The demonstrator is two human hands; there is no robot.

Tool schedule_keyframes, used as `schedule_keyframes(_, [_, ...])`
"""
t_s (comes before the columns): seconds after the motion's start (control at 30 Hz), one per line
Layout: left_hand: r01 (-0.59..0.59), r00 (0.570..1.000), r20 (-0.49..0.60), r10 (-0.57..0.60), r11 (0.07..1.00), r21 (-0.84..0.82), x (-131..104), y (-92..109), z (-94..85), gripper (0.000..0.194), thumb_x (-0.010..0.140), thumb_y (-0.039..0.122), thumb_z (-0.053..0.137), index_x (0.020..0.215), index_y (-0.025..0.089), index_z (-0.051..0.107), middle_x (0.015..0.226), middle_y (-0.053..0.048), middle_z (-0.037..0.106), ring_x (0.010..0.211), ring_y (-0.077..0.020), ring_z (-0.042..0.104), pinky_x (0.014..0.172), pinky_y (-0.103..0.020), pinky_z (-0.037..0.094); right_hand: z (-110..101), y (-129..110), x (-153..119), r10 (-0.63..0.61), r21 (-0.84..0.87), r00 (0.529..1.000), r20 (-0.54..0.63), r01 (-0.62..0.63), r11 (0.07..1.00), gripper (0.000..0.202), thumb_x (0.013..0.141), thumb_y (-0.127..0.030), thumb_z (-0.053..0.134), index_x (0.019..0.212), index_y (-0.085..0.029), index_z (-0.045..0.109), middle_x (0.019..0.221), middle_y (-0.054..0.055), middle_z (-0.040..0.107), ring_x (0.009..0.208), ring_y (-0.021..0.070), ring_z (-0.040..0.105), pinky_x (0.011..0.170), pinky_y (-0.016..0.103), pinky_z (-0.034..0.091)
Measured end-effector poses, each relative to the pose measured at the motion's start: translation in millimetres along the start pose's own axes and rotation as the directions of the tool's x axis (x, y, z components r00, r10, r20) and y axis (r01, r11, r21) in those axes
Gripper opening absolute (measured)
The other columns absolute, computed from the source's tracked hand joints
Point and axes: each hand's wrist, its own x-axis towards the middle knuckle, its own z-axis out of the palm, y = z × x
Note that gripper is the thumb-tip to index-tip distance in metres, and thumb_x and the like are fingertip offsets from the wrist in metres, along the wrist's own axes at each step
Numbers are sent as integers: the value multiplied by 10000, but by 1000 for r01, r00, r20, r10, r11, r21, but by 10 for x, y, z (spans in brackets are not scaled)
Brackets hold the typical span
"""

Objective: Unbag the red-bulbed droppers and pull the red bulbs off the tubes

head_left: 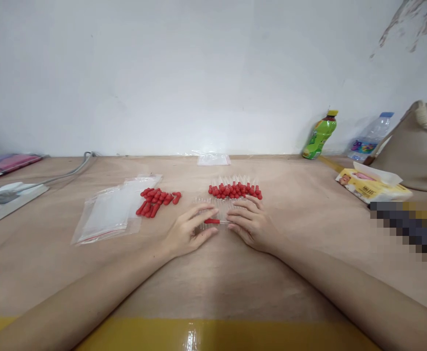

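A glass dropper tube (224, 222) with a red rubber bulb (212, 221) at its left end lies level between my hands. My left hand (189, 228) is closed around the bulb, thumb below and fingers above. The fingers of my right hand (252, 223) are closed on the tube's other end, which they hide. Under and behind the hands, several bare clear tubes (223, 205) lie side by side. Beyond them is a row of droppers with red bulbs (235, 190), their clear stems pointing to the wall. Loose red bulbs (153, 199) form a pile left of my left hand.
Clear plastic bags (105, 214) lie left of the pile, and a small bag (213, 160) is by the wall. A power strip (11, 195) sits far left. To the right stand a green bottle (320, 135), a water bottle (372, 136), a tissue pack (372, 185) and a beige bag (411, 151).
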Motion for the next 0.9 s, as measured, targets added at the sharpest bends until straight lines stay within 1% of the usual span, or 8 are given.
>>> schedule_keyframes(0.03, [-43,999,7,43,998,36,13,-2,21,392,771,251,618,1148,179,541,1195,-129,534,1118,-228,507,934,-392,447,4,-15,6,-4,7,1000,-1,4,1000,151,840,-276,520,909,-238,648,921,5,682,1003,187,550,987,440,303])
schedule_keyframes(0.1, [-125,992,6,125,988,92,30,-11,66,353,769,254,622,1112,194,568,1219,-116,528,1168,-239,470,965,-416,426,10,-44,17,-13,16,1000,-1,13,1000,162,841,-273,518,932,-237,647,924,6,682,997,185,550,986,433,311])
schedule_keyframes(0.2, [-186,982,-5,190,970,158,29,-22,117,255,804,195,576,1059,199,587,1117,-76,611,1123,-203,519,955,-391,449,19,-78,26,-22,17,1000,1,22,1000,180,845,-268,510,958,-234,646,939,9,682,985,187,559,985,432,318])
schedule_keyframes(0.27, [-218,975,-9,223,957,192,22,-20,130,263,809,172,569,1072,182,572,1060,-66,644,1074,-183,557,953,-375,457,31,-90,25,-25,16,1000,6,25,1000,192,845,-291,512,970,-227,644,965,17,679,1001,195,558,996,445,308])
schedule_keyframes(0.37, [-264,962,-17,274,938,223,20,-9,127,265,810,169,570,1075,163,563,1053,-71,651,1041,-171,579,956,-364,458,66,-93,11,-43,29,999,6,43,999,211,854,-301,501,989,-212,636,994,33,674,1024,198,560,1002,449,320])
schedule_keyframes(0.57, [-269,962,47,267,918,290,31,-6,115,230,831,190,544,1053,133,558,1090,-86,634,1100,-191,541,987,-401,428,126,-79,-13,-81,64,996,-44,84,994,203,854,-217,499,1006,-156,620,986,61,677,1016,176,582,959,387,417])
schedule_keyframes(0.73, [-279,960,96,262,917,286,36,27,88,133,835,175,528,954,137,576,1044,-74,656,1079,-182,557,1033,-421,370,98,-84,-1,-191,41,977,-94,196,980,170,843,-151,497,962,-131,618,963,75,682,972,164,608,989,379,415])
schedule_keyframes(0.9, [-272,962,109,252,927,259,38,77,52,118,841,165,506,930,139,580,986,-71,676,1062,-178,569,1037,-418,359,66,-95,1,-249,4,966,-74,250,968,160,843,-139,490,932,-109,619,967,99,675,1008,177,591,999,381,418])
